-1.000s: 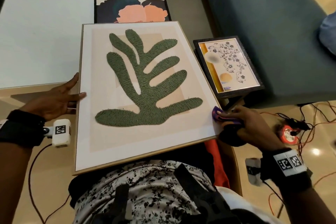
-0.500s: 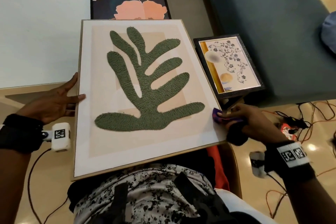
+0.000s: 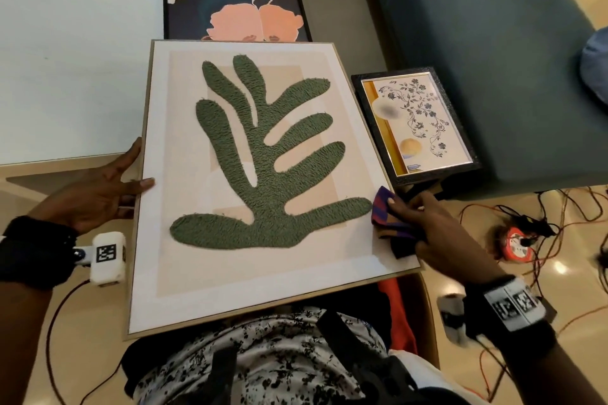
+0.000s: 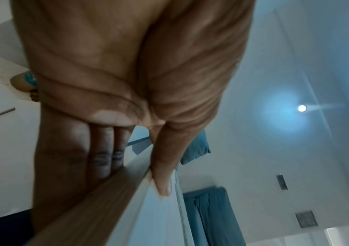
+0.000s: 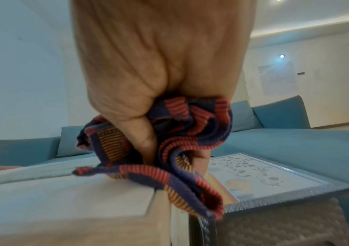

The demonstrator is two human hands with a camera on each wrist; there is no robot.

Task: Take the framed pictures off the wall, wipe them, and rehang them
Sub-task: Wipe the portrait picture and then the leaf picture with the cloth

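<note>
A large wood-framed picture (image 3: 263,158) of a green leaf lies tilted across my lap. My left hand (image 3: 112,187) holds its left edge, with the thumb (image 4: 163,166) on the face and the fingers under the frame's edge (image 4: 106,199). My right hand (image 3: 414,217) grips a bunched cloth (image 3: 385,210) striped in purple, red and orange. It presses the cloth on the picture's right border near the lower corner. In the right wrist view the cloth (image 5: 180,124) drapes over the frame's corner (image 5: 64,199).
A small black-framed floral picture (image 3: 418,125) stands just right of the big frame, close to the cloth. A portrait picture (image 3: 237,16) lies behind and a white panel (image 3: 75,69) to the left. A teal sofa (image 3: 477,43) is at the right. Cables and an orange reel (image 3: 519,243) lie on the floor.
My right hand has slid the cloth slightly inward onto the picture's right border. The frame has turned a little; my left hand keeps its hold on the left edge.
</note>
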